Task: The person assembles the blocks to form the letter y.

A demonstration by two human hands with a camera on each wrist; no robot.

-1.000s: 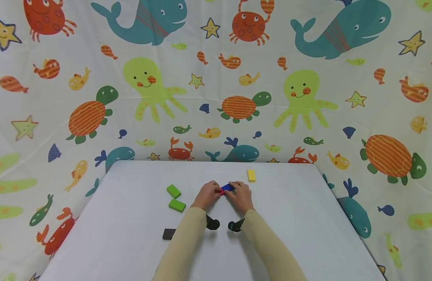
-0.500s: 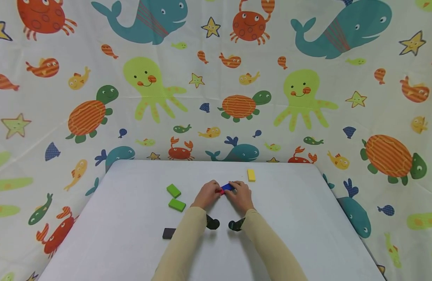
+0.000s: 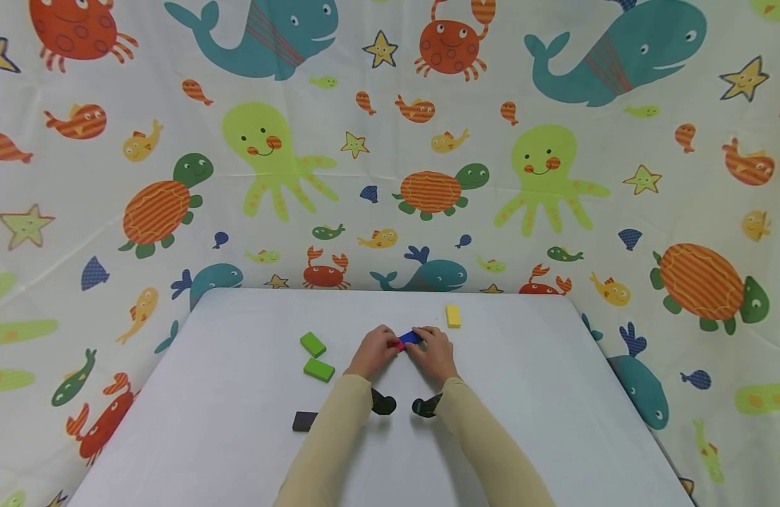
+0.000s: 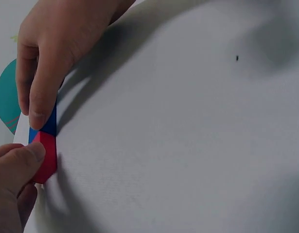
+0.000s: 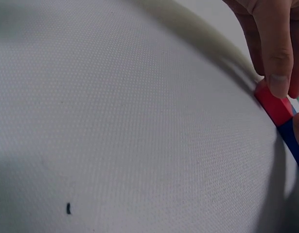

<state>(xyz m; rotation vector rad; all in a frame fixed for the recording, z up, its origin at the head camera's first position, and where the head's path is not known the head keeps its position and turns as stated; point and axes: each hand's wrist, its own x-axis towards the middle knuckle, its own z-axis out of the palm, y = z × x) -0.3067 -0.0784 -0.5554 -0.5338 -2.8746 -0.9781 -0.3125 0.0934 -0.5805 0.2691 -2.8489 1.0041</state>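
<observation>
Near the back middle of the white table, my left hand pinches a small red block between thumb and fingers. My right hand holds a blue block the same way, its thumb on the near side. The two blocks lie end to end in a slanting line, and their ends meet in the left wrist view. Both sit low at the tabletop, and fingers cover part of each. In the right wrist view the red block shows with the blue block beyond its end.
Two green blocks lie left of the hands. A yellow block lies behind the right hand near the table's back edge. Beside the left forearm is a dark block, partly hidden by the sleeve. A sea-animal curtain hangs behind the table.
</observation>
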